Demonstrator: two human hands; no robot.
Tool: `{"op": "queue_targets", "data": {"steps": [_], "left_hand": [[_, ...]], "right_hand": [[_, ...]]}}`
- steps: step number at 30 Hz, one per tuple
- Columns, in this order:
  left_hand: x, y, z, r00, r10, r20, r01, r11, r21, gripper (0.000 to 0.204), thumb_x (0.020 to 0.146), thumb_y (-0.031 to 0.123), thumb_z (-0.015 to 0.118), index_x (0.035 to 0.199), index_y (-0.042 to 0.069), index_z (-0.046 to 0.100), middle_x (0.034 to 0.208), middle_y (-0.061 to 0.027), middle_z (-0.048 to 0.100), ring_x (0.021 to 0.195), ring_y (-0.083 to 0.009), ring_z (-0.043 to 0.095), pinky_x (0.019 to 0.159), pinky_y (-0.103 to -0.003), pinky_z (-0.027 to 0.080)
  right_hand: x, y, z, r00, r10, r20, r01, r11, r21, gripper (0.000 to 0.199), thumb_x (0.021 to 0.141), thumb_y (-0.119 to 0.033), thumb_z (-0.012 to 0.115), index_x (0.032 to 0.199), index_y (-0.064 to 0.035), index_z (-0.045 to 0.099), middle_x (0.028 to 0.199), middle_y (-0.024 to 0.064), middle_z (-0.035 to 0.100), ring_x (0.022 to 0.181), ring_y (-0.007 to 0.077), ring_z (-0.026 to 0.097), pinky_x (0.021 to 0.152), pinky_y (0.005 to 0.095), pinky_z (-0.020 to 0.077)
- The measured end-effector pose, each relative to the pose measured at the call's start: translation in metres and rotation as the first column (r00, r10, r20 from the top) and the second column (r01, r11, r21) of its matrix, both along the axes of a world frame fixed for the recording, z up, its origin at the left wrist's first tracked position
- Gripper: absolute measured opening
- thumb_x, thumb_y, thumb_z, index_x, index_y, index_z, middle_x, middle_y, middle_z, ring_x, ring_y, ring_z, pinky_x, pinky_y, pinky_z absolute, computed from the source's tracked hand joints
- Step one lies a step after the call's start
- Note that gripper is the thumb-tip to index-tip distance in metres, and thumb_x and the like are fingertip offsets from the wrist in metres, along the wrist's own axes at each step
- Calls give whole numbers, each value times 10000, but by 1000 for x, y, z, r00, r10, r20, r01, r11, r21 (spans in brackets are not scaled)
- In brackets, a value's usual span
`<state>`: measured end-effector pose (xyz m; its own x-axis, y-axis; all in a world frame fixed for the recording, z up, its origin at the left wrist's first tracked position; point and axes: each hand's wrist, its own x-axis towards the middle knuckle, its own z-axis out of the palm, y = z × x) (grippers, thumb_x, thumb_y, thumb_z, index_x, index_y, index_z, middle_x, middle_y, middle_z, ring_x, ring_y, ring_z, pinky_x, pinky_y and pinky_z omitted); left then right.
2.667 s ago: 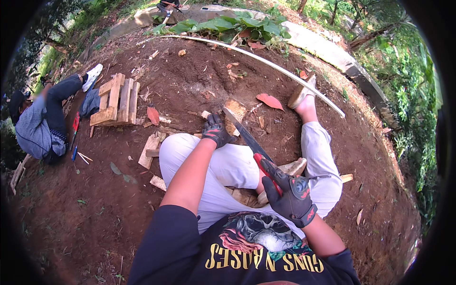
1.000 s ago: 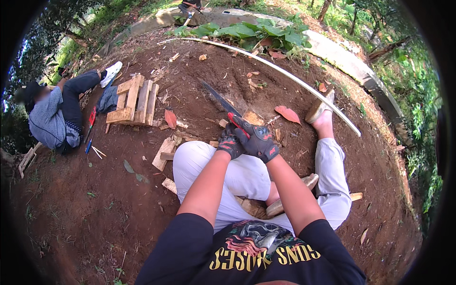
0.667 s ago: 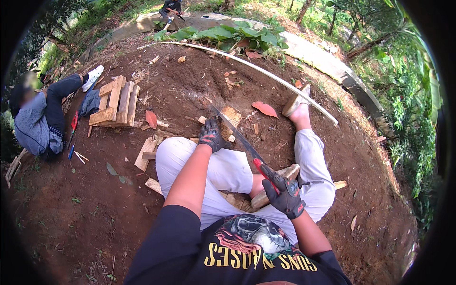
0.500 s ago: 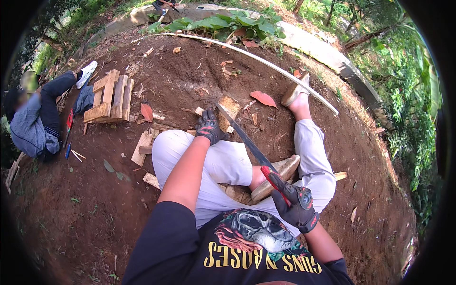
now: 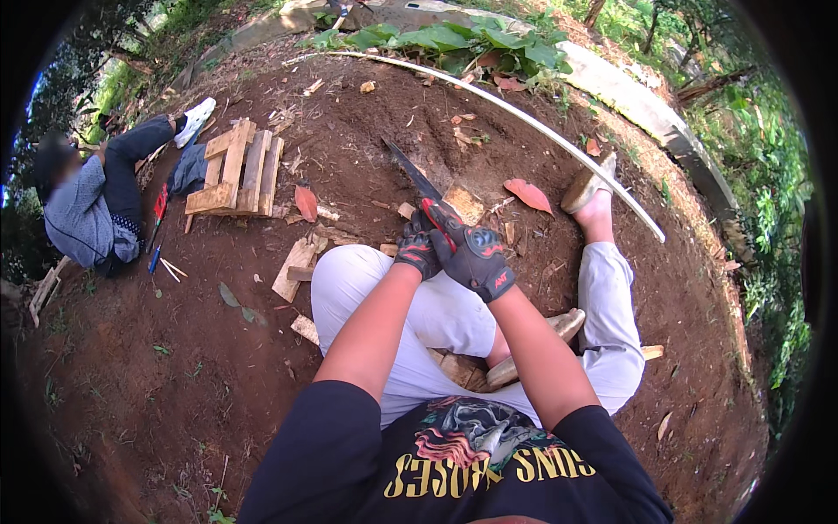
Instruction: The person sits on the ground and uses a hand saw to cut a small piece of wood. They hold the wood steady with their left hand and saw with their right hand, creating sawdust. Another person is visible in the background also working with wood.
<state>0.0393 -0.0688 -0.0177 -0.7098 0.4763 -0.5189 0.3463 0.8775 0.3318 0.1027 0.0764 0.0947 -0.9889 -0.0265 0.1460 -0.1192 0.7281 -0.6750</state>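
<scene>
My right hand (image 5: 474, 255), in a black and red glove, grips the red handle (image 5: 440, 220) of a handsaw. The saw's dark blade (image 5: 412, 168) points forward and left, over the bare soil. Close against it, my gloved left hand (image 5: 417, 250) has its fingers curled down by a small piece of wood (image 5: 406, 210), whose end shows just ahead of them. The rest of that piece is hidden under the hands. A larger pale wood block (image 5: 464, 203) lies just beyond the right hand, partly covered by it.
A small slatted wooden stool (image 5: 236, 170) stands at the left, near a seated person (image 5: 92, 201). Wood offcuts (image 5: 298, 265) lie beside my left knee. A long pale pole (image 5: 515, 115) curves across the ground ahead. My outstretched leg (image 5: 602, 288) is at the right.
The right hand has come forward from beside my right thigh to meet the left hand. The saw has swung with it, its blade now reaching past the wood. My view has shifted left.
</scene>
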Motion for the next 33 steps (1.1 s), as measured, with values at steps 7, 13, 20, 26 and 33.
{"op": "queue_targets", "data": {"steps": [7, 13, 20, 26, 33], "left_hand": [[-12, -18, -17, 994, 69, -89, -65, 997, 40, 1148, 873, 502, 852, 1720, 51, 221, 1736, -264, 263, 1601, -476, 300, 1314, -563, 302], [1, 6, 18, 988, 149, 30, -150, 988, 47, 1443, 797, 603, 924, 1723, -81, 53, 1750, -336, 182, 1650, -491, 208, 1353, -531, 233], [4, -3, 11, 980, 198, 0, -198, 980, -24, 1382, 819, 547, 929, 1754, 7, 67, 1800, -272, 169, 1630, -513, 277, 1314, -603, 324], [0, -8, -10, 989, 143, 27, -145, 984, 102, 1278, 873, 599, 836, 1773, 76, 95, 1801, -273, 179, 1622, -515, 280, 1307, -667, 276], [-5, -12, -10, 998, 35, 54, -40, 994, 99, 1194, 897, 618, 777, 1778, 153, 119, 1785, -243, 204, 1633, -488, 274, 1308, -634, 300]], "right_hand": [[73, 19, 49, 996, -61, 61, 63, 997, -35, 491, 1051, -328, 673, 1536, -261, 657, 895, 208, 770, 801, 402, 759, 723, 530, 594], [202, 63, 156, 989, -74, 125, 63, 994, 85, 574, 1011, -237, 735, 1576, -210, 641, 1012, 174, 816, 786, 329, 796, 732, 445, 625], [160, 46, 198, 969, -58, 240, 36, 995, 95, 512, 1018, -195, 732, 1527, -172, 677, 894, 171, 793, 656, 326, 755, 620, 449, 593], [10, 13, 58, 977, -1, 212, -7, 999, 34, 493, 1055, -244, 663, 1547, -267, 666, 1144, 200, 802, 888, 411, 786, 783, 506, 617], [-30, -7, 1, 964, 77, 254, -53, 994, -99, 556, 1089, -341, 585, 1643, -303, 546, 1362, 177, 758, 1146, 401, 758, 994, 486, 597]]}}
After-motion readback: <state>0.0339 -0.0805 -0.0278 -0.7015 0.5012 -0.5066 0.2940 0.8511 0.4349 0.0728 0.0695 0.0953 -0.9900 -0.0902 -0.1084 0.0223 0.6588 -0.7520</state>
